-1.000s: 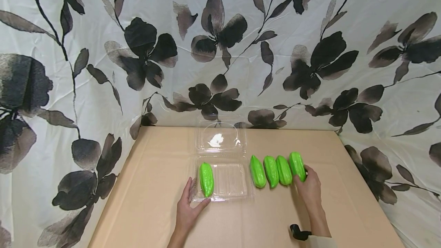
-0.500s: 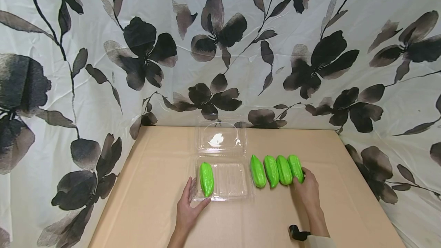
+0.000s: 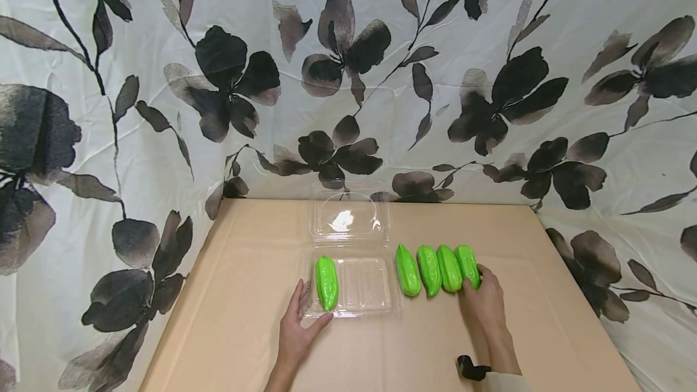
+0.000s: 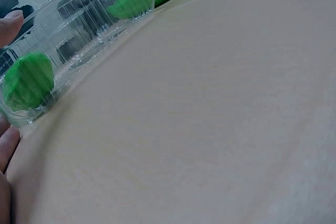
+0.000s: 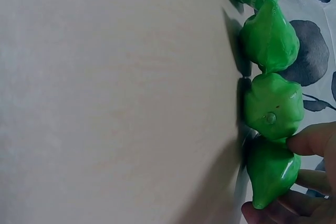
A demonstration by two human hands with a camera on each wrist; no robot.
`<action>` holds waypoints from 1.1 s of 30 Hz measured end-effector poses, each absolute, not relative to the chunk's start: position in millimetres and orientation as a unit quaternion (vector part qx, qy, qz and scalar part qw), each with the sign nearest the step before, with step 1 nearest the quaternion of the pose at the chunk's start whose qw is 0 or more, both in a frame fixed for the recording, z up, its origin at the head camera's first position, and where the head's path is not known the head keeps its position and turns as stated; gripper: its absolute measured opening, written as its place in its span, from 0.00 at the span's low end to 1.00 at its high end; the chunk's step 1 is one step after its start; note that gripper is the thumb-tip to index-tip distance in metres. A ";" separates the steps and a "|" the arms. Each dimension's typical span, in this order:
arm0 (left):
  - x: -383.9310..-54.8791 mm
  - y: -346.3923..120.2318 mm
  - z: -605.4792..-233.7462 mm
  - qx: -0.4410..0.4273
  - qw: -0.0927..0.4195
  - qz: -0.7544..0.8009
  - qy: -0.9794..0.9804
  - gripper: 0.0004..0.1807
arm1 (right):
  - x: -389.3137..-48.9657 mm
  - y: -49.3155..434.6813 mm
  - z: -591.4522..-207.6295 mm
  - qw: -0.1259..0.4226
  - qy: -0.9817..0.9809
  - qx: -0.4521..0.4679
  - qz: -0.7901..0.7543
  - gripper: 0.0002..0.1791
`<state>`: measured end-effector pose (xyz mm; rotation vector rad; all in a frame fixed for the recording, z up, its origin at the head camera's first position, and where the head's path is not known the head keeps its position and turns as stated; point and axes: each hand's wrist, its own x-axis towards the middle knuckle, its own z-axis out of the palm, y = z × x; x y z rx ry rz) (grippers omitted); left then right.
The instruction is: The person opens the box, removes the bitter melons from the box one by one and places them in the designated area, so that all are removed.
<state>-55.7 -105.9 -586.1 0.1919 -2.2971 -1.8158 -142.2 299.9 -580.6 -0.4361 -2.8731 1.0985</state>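
A clear plastic clamshell container (image 3: pixel 366 312) lies on the table with its lid raised back. One green toy cucumber (image 3: pixel 327 284) rests lengthwise at the left end of its base. My left hand (image 3: pixel 296 334) holds the container's front left corner, thumb at the front rim and fingers along the left side. Right of the container, several matching cucumbers (image 3: pixel 408 271) lie in a row. My right hand (image 3: pixel 486 298) grips the rightmost cucumber (image 5: pixel 273 169), thumb on one side and fingers on the other. That cucumber sits against its neighbour (image 5: pixel 274 106).
The table has a tan covering (image 3: pixel 245 247). White cloth with dark flowers (image 3: pixel 337 107) hangs behind and on both sides. A black device (image 3: pixel 472 369) is strapped at the right wrist, beside a light sleeve (image 3: pixel 506 382).
My right hand has brought the rightmost cucumber slightly left and toward me, up against the row. The left hand and the container have stayed in place.
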 end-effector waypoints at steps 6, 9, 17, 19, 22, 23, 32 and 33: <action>-56.1 -106.0 -585.9 0.063 0.107 -0.610 -0.782 0.53 | -142.5 297.9 -580.1 0.028 -0.923 -0.141 0.356 0.33; -56.9 -106.4 -588.4 0.058 0.110 -0.609 -0.783 0.53 | -142.6 296.7 -579.0 0.036 -0.923 -0.141 0.355 0.33; -64.5 -106.8 -625.3 0.067 0.118 -0.620 -0.773 0.56 | -143.2 294.5 -577.2 0.051 -0.924 -0.139 0.354 0.32; -64.9 -107.8 -629.6 0.065 0.120 -0.622 -0.771 0.56 | -143.2 294.0 -577.5 0.054 -0.925 -0.139 0.349 0.32; -65.0 -109.0 -632.1 0.058 0.121 -0.625 -0.769 0.55 | -143.5 293.6 -578.2 0.060 -0.927 -0.139 0.344 0.31; -65.0 -109.5 -632.8 0.056 0.121 -0.627 -0.768 0.55 | -143.5 293.4 -578.4 0.062 -0.927 -0.139 0.343 0.31; -65.4 -110.1 -632.0 0.048 0.122 -0.623 -0.771 0.55 | -143.4 292.1 -577.9 0.067 -0.925 -0.134 0.349 0.30; -65.3 -110.1 -631.8 0.049 0.122 -0.623 -0.772 0.55 | -143.2 291.9 -577.8 0.067 -0.925 -0.133 0.349 0.30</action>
